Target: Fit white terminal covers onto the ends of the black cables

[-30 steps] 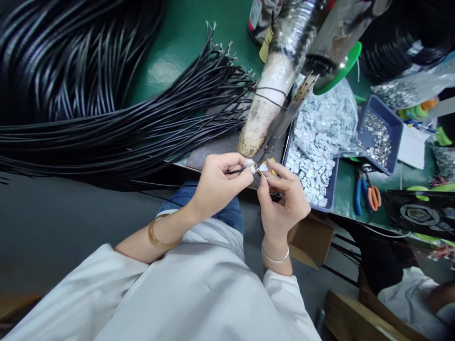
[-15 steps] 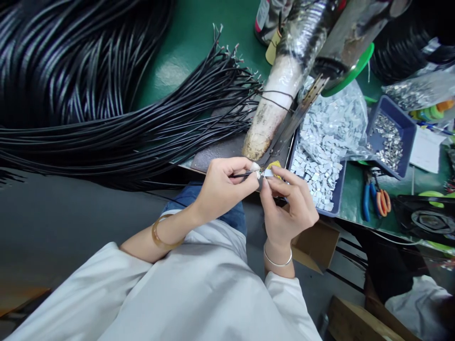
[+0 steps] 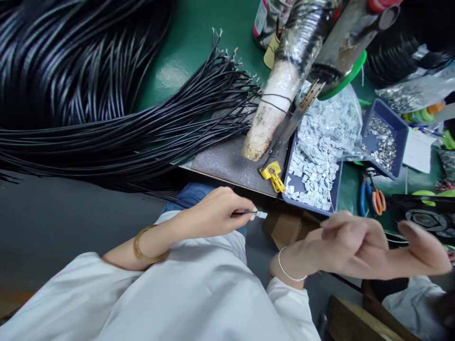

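Observation:
My left hand (image 3: pixel 216 213) is closed in a pinch on a black cable (image 3: pixel 244 211). A small whitish flat tab (image 3: pixel 262 215) sits at the cable's end, beyond my fingertips. My right hand (image 3: pixel 359 246) is out to the right, apart from the cable. Some of its fingers are curled and others stretched out, slightly smeared, with nothing seen in them. Between the hands and the bench, a yellow clip-like tool (image 3: pixel 273 176) lies at the bench edge. Loose whitish tabs (image 3: pixel 313 182) fill a blue tray (image 3: pixel 337 194) close to my right hand.
Black cables (image 3: pixel 142 128) cover the left bench. A plastic-wrapped post (image 3: pixel 273 104) leans over the middle. To the right are a tray of metal pieces (image 3: pixel 400 142) and orange-handled pliers (image 3: pixel 378 201). A cardboard box (image 3: pixel 287 225) stands below; another person's sleeve (image 3: pixel 408 303) shows lower right.
My hands have parted. The left has drawn down toward my body with the cable and tab; the right has let go and swung right. The yellow tool is now uncovered.

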A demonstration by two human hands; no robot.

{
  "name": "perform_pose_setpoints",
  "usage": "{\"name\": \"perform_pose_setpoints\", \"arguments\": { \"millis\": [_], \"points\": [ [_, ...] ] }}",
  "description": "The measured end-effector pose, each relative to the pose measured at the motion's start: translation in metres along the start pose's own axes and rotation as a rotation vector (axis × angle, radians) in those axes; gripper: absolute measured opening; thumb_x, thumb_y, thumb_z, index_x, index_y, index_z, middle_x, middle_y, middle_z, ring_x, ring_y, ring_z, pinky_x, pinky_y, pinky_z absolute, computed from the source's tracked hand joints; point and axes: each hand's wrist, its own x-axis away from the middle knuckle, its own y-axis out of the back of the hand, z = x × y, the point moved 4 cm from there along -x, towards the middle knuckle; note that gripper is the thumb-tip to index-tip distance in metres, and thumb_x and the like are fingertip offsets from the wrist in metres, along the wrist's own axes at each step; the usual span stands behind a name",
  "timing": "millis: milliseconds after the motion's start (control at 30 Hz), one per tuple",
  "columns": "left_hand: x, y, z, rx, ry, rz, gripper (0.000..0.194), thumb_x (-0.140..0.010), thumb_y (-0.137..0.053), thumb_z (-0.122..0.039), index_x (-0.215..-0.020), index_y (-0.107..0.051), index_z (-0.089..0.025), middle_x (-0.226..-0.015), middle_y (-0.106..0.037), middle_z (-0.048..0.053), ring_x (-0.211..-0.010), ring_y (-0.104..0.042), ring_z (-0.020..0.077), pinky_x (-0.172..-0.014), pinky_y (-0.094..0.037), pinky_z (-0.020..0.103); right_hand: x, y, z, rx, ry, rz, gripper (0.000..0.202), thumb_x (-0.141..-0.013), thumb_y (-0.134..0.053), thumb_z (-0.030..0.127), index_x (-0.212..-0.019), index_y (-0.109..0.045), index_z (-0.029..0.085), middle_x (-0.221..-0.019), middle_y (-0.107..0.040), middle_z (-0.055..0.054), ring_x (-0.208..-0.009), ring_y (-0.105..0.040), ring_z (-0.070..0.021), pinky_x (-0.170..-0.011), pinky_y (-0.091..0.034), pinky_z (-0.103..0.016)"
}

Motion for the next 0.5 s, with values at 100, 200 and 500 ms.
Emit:
{"name": "perform_pose_setpoints", "arguments": {
  "millis": [100,200,500],
  "points": [
    [0.009,0.020,0.007,-0.049,-0.065,-0.209,0.013,-0.087,-0.064,-0.021,-0.093,-0.075,-0.017,-0.083,-0.075,0.004,-0.071,-0.065,0.0146,-0.070,-0.048,0.026,-0.011,0.011,-0.011,0.016,-0.025,-0.086,0.014,-0.093,-0.056,0.034,-0.104,-0.054,0.026,-0.071,-0.059,0.003,-0.058,-0.064,-0.0152,-0.052,-0.051,-0.031],
    [0.006,0.061,0.018,-0.272,-0.143,-0.742,0.012,-0.086,-0.067,-0.023,-0.095,-0.074,-0.019,-0.095,-0.074,0.007,-0.090,-0.065,0.0215,-0.089,-0.048,0.037,-0.025,-0.001,-0.035,0.236,-0.029,0.144,0.015,-0.086,-0.064,0.035,-0.084,-0.058,0.021,-0.074,-0.063,0.001,-0.066,-0.065,-0.0149,-0.066,-0.052,-0.031],
    [-0.016,0.092,0.040,-0.367,0.016,-0.725,0.015,-0.088,-0.062,-0.023,-0.087,-0.074,-0.015,-0.091,-0.070,0.007,-0.088,-0.063,0.0199,-0.088,-0.047,0.035,-0.044,-0.030,-0.051,0.496,0.155,0.509,0.012,-0.082,-0.058,0.021,-0.072,-0.052,0.021,-0.081,-0.060,-0.001,-0.062,-0.052,-0.0120,-0.064,-0.041,-0.028]
  ]
}}
